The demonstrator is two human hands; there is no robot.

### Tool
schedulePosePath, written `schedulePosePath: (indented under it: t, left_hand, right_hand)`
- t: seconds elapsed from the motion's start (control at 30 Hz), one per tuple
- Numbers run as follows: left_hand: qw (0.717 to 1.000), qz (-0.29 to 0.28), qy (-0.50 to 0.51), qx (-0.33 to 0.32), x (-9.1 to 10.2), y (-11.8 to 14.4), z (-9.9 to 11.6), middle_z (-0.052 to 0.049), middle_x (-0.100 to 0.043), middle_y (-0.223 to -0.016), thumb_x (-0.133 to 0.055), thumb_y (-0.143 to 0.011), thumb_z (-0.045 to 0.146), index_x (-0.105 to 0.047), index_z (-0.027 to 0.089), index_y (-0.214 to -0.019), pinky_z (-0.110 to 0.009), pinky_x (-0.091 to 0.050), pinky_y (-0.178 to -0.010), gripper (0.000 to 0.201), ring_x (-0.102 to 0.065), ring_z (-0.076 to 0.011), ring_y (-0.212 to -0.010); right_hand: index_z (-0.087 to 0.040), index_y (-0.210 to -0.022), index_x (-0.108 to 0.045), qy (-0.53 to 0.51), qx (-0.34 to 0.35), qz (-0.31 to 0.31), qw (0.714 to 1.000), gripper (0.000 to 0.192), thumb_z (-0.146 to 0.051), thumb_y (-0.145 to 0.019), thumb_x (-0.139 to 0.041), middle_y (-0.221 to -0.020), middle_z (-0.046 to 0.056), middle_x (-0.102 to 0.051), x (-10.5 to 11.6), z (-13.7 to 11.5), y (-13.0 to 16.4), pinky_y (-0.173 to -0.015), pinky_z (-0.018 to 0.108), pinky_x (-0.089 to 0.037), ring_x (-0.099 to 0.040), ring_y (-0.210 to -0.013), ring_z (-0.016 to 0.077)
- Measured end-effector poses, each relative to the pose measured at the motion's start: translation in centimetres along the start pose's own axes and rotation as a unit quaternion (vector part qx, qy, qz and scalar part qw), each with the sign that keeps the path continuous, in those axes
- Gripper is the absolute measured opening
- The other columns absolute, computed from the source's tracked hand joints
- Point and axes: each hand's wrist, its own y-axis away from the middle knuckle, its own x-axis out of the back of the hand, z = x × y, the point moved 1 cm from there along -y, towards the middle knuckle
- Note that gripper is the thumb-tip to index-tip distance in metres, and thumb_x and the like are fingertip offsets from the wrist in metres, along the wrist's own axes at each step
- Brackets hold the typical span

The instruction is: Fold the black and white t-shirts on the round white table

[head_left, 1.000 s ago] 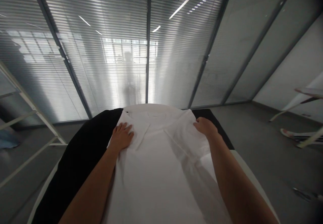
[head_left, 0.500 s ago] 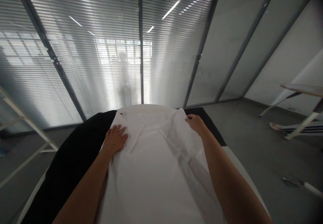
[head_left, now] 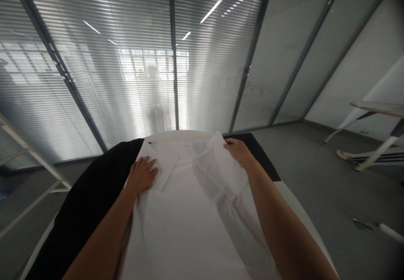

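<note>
A white shirt (head_left: pixel 186 212) lies spread out in front of me, its neckline toward the far end. My left hand (head_left: pixel 142 175) rests flat on the shirt's left side, fingers spread beside a folded-in sleeve. At the far right, my right hand (head_left: pixel 238 149) pinches the shirt's edge between thumb and fingers, and the cloth there is folded inward and slightly raised. Creases run down the right side of the shirt from the held part. Black cloth (head_left: pixel 97 183) shows under and to the left of the shirt, and a dark patch also appears beyond my right hand.
The shirt lies on a white rounded surface (head_left: pixel 299 212). Glass partitions with blinds (head_left: pixel 145 99) stand behind it. To the left is a pale metal frame (head_left: pixel 41 158). On the right are a table (head_left: pixel 381 108) and a person's foot (head_left: pixel 344 155) with a striped trouser leg.
My right hand has moved a little to the left, drawing the shirt's right edge inward. My left hand stays flat in about the same place.
</note>
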Motion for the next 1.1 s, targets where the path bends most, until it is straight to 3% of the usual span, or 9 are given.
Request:
schedulePosePath:
  t: [0.17, 0.3, 0.47, 0.6, 0.7, 0.87, 0.97, 1.1]
  left_hand:
    - [0.999, 0.050, 0.017, -0.007, 1.6, 0.1, 1.0, -0.008, -0.058, -0.137, -0.043, -0.089, 0.034, -0.067, 0.027, -0.122, -0.056, -0.021, -0.114, 0.041, -0.044, -0.0314, -0.133]
    - [0.983, 0.059, 0.176, -0.005, 3.7, 0.1, 3.8, -0.006, -0.070, -0.116, -0.044, -0.087, 0.030, -0.071, 0.024, -0.106, -0.042, -0.039, -0.105, 0.034, -0.062, -0.0241, -0.109]
    - [0.887, -0.055, 0.455, 0.056, 5.7, -1.8, 10.1, -0.007, -0.073, -0.085, -0.041, -0.087, 0.036, -0.069, 0.018, -0.097, -0.031, -0.050, -0.078, 0.035, -0.068, -0.0195, -0.081]
    - [0.807, -0.154, 0.543, 0.171, 6.7, -5.5, 14.8, -0.009, -0.074, -0.097, -0.037, -0.089, 0.050, -0.067, 0.017, -0.105, -0.032, -0.048, -0.068, 0.047, -0.069, -0.0200, -0.078]
    - [0.775, -0.190, 0.566, 0.207, 6.8, -8.1, 17.0, -0.011, -0.073, -0.104, -0.038, -0.086, 0.061, -0.066, 0.019, -0.099, -0.033, -0.048, -0.066, 0.052, -0.069, -0.0218, -0.081]
    - [0.762, -0.149, 0.586, 0.233, 6.1, -9.6, 18.2, -0.011, -0.072, -0.096, -0.059, -0.076, 0.056, -0.061, 0.018, -0.078, -0.031, -0.049, -0.061, 0.039, -0.068, -0.0218, -0.078]
    - [0.753, -0.142, 0.595, 0.244, 5.6, -9.4, 17.9, -0.009, -0.071, -0.088, -0.061, -0.075, 0.046, -0.059, 0.018, -0.078, -0.030, -0.051, -0.061, 0.028, -0.068, -0.0203, -0.074]
    - [0.739, -0.132, 0.604, 0.267, 5.3, -8.9, 17.2, -0.005, -0.069, -0.083, -0.060, -0.076, 0.049, -0.058, 0.019, -0.081, -0.034, -0.054, -0.063, 0.030, -0.069, -0.0201, -0.071]
  right_hand:
    - [-0.017, -0.116, -0.070, -0.003, 0.010, -0.029, 1.000, 0.036, -0.027, -0.083, -0.059, -0.099, 0.007, -0.074, -0.6, -1.2, 0.4, -0.075, 0.026, -0.049, -0.068, -0.084, 0.0187]
    - [-0.015, -0.117, -0.069, -0.003, 0.044, -0.038, 0.998, 0.037, -0.024, -0.082, -0.060, -0.106, 0.009, -0.073, -1.5, -2.2, 0.9, -0.082, 0.026, -0.048, -0.068, -0.092, 0.0186]
    - [-0.015, -0.118, -0.068, -0.008, 0.079, -0.077, 0.994, 0.037, -0.025, -0.084, -0.058, -0.107, 0.009, -0.073, -2.4, -3.7, 2.1, -0.089, 0.028, -0.047, -0.067, -0.097, 0.0191]
    - [-0.013, -0.119, -0.068, 0.008, 0.091, -0.089, 0.992, 0.038, -0.025, -0.085, -0.057, -0.104, 0.010, -0.073, -2.6, -5.0, 3.1, -0.088, 0.027, -0.047, -0.067, -0.096, 0.0197]
    - [-0.015, -0.118, -0.069, 0.014, 0.109, -0.110, 0.988, 0.036, -0.025, -0.086, -0.056, -0.101, 0.009, -0.074, -2.7, -5.7, 3.7, -0.087, 0.027, -0.048, -0.068, -0.093, 0.0194]
    - [-0.017, -0.119, -0.068, 0.021, 0.167, -0.132, 0.977, 0.035, -0.026, -0.088, -0.054, -0.105, 0.008, -0.073, -2.7, -6.6, 4.6, -0.091, 0.027, -0.046, -0.066, -0.098, 0.0193]
    - [-0.019, -0.120, -0.068, 0.042, 0.186, -0.143, 0.971, 0.035, -0.024, -0.089, -0.053, -0.108, 0.007, -0.072, -2.8, -7.2, 5.2, -0.093, 0.027, -0.045, -0.065, -0.101, 0.0192]
    - [-0.022, -0.118, -0.068, 0.064, 0.190, -0.166, 0.965, 0.034, -0.021, -0.089, -0.051, -0.113, 0.006, -0.071, -3.1, -7.9, 6.1, -0.094, 0.028, -0.044, -0.065, -0.105, 0.0202]
